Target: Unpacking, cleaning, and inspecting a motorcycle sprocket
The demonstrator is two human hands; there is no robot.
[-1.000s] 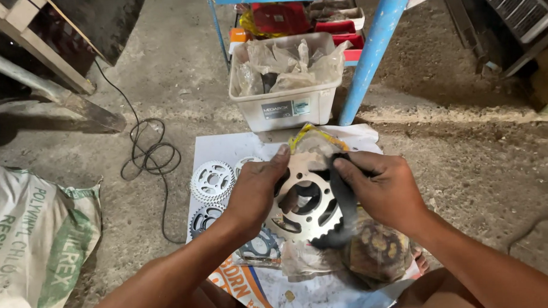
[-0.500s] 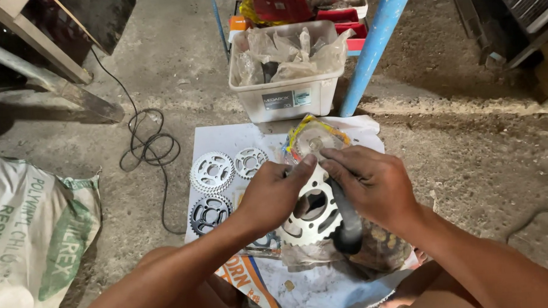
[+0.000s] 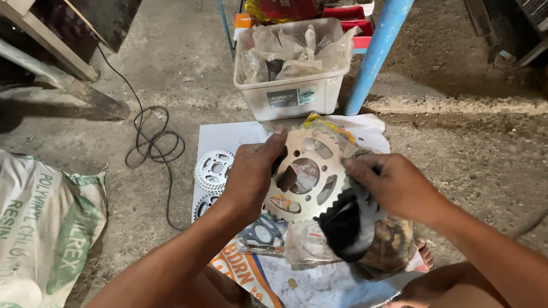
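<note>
1. Silver metal is showing between both hands: a large toothed sprocket (image 3: 305,174) is being held up above a white sheet (image 3: 225,137) spread on the concrete floor (image 3: 468,147).
2. Fingers of the left hand (image 3: 253,173) are clamping on the sprocket's left rim, with the fingertips reaching its upper edge and the thumb lying across its face.
3. Fingers of the right hand (image 3: 390,183) are closing together on the sprocket's right edge, pinching it along with a black cloth (image 3: 343,227) that is hanging below the hand.
4. Clear plastic wrapping with a yellow strip (image 3: 331,126) is showing just behind the sprocket's top.
5. Under the hands, a dark rusty part in a clear bag (image 3: 389,247) is lying on the sheet.
6. Left of the left wrist, a smaller silver sprocket (image 3: 212,169) is lying flat on the sheet, with a darker one (image 3: 206,204) just below it.
7. Beyond the sheet, a white plastic tub (image 3: 289,80) filled with bagged parts is standing beside a blue pole (image 3: 379,47).
8. Farther left, a black cable (image 3: 155,143) is coiling on the floor, and a printed white sack (image 3: 36,223) is lying at the edge.
</note>
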